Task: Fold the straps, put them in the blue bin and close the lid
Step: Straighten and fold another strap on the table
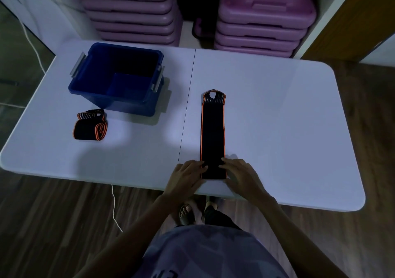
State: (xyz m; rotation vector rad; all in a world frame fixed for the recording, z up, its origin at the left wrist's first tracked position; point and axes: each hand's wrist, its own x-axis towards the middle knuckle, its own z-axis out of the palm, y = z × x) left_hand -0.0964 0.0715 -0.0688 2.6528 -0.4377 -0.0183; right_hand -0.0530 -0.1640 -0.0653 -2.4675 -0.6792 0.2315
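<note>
A long black strap with orange edges (212, 132) lies flat on the white table (277, 117), running away from me, its looped end farthest away. My left hand (188, 176) and my right hand (239, 174) rest on either side of its near end, fingertips on the strap's edges. A second strap (90, 125) lies folded into a bundle at the table's left. Behind that bundle stands the open blue bin (119, 78) with grey latches on both sides. No lid is in view.
Stacks of purple plastic step platforms (263, 18) stand on the floor behind the table. A white cord (114, 205) trails over the wooden floor at the left. My feet show under the table's near edge.
</note>
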